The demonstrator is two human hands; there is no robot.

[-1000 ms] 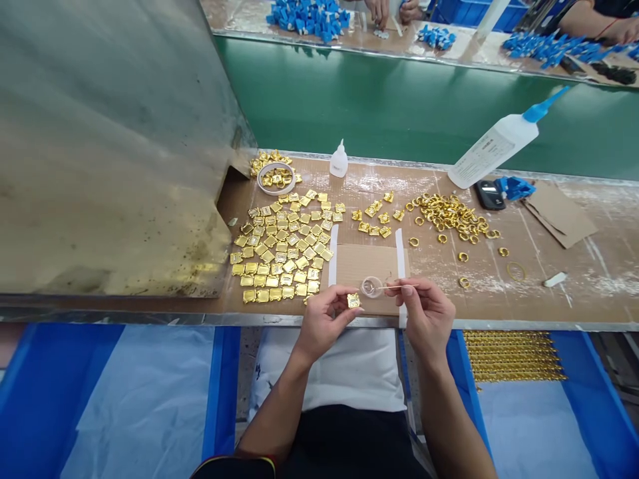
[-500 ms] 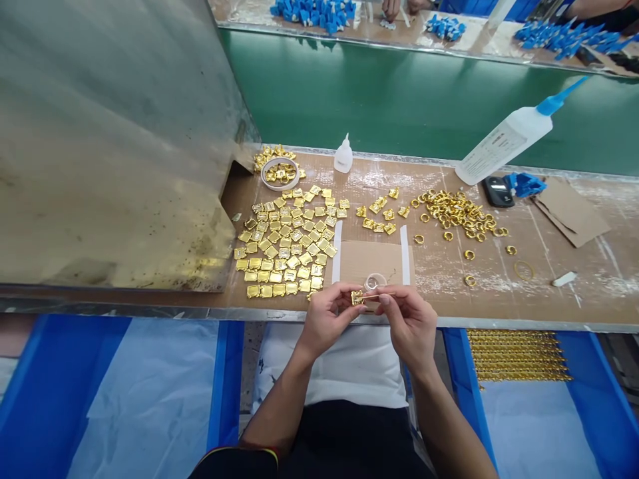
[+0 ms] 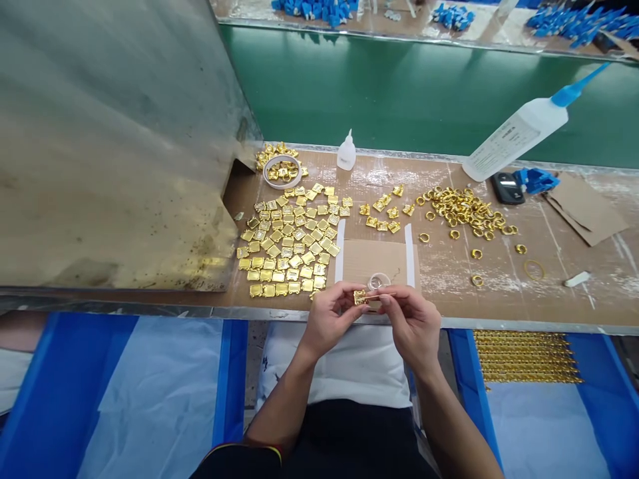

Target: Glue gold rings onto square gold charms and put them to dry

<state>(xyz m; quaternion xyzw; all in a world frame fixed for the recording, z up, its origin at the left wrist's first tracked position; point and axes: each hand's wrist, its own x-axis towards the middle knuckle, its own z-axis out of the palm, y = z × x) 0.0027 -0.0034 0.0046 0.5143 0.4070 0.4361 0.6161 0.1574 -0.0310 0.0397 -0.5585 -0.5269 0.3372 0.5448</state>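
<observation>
Gold plates and rings lie on the workbench

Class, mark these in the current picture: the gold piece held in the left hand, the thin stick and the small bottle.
Gold piece [image 3: 359,297], head view: its exposed face.
Stick [image 3: 374,296], head view: its bare shaft.
Small bottle [image 3: 346,156], head view: its body, below the nozzle.

plates left, cardboard between, rings right

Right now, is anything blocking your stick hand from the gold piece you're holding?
Nothing visible: the right hand holds the thin stick, its tip at the gold piece in the left hand.
</observation>
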